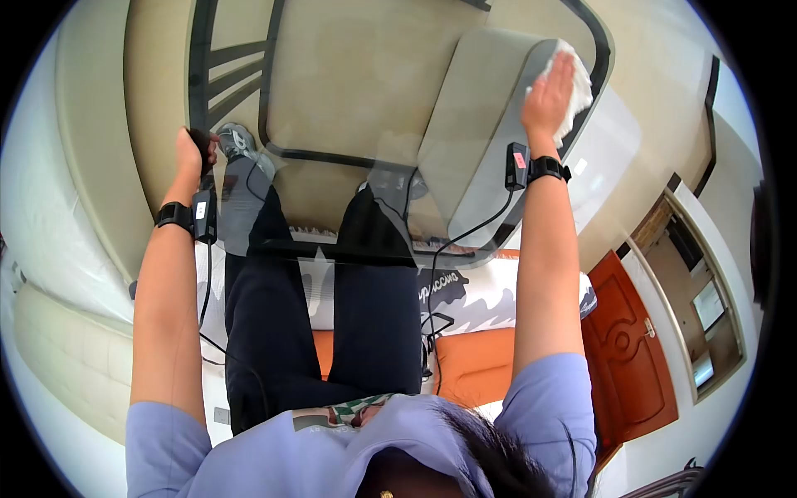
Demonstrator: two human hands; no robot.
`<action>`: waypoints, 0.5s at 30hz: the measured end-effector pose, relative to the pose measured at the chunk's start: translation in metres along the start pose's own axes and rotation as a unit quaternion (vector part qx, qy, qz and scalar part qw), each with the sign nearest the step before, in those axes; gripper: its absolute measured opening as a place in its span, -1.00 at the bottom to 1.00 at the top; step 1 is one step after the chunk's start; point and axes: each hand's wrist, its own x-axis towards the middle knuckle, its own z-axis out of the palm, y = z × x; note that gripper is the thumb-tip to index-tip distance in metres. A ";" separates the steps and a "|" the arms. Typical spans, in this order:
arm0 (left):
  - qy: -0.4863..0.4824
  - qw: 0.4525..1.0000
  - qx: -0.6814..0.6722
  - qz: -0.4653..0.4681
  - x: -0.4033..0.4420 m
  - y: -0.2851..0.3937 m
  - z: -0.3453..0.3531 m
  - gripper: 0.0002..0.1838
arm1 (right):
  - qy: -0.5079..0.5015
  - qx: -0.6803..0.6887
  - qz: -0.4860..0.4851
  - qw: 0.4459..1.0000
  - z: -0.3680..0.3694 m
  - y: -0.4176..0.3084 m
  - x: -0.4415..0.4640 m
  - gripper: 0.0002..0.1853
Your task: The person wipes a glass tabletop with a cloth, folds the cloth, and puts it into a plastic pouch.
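Note:
A glass table top (pixel 349 83) with a dark border stretches out before me. At its far right corner lies a white cloth (pixel 579 98), bunched against the border. My right hand (pixel 550 98) rests flat on this cloth, fingers stretched out and pointing away from me. On the opposite side, my left hand (pixel 193 154) is closed around the table's dark left edge, with the fingertips curled over on the inner side. Each wrist wears a black strap with a small cabled box.
Below the glass stands a pale grey box-like piece (pixel 481 108). My legs and grey shoes (pixel 238 141) are under the table. Behind me are a patterned sofa cover (pixel 473 290) and an orange cushion (pixel 477 361). A red-brown door (pixel 627 340) is at the right. Cables hang from both wrists.

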 end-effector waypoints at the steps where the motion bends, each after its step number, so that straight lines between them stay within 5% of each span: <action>1: 0.000 1.000 0.000 0.003 0.001 -0.001 -0.001 -0.35 | 0.024 0.001 -0.003 1.000 -0.001 0.018 -0.010 -0.39; 5: 0.014 1.000 0.007 0.006 -0.019 0.013 0.008 -0.36 | 0.131 0.005 0.142 0.981 -0.022 0.068 -0.057 -0.47; 7: 0.012 1.000 0.009 0.011 -0.016 0.011 0.006 -0.37 | 0.101 0.058 0.419 0.900 -0.035 0.067 -0.072 -0.57; 9: 0.011 1.000 0.007 0.018 -0.014 0.011 0.005 -0.38 | 0.230 0.072 0.458 0.856 -0.026 0.104 -0.093 -0.64; 11: 0.023 1.000 0.002 0.012 -0.016 0.012 0.006 -0.40 | 0.155 -0.126 0.452 0.869 -0.018 0.155 -0.122 -0.64; 12: 0.024 1.000 -0.001 0.012 -0.016 0.012 0.006 -0.40 | 0.357 0.237 0.567 0.704 -0.031 0.133 -0.106 -0.63; 13: 0.023 1.000 -0.004 0.011 -0.017 0.013 0.007 -0.40 | 0.375 0.301 0.570 0.666 -0.043 0.117 -0.099 -0.62; 15: 0.024 1.000 -0.013 0.009 -0.019 0.015 0.010 -0.39 | 0.340 0.317 0.559 0.686 -0.066 0.081 -0.083 -0.52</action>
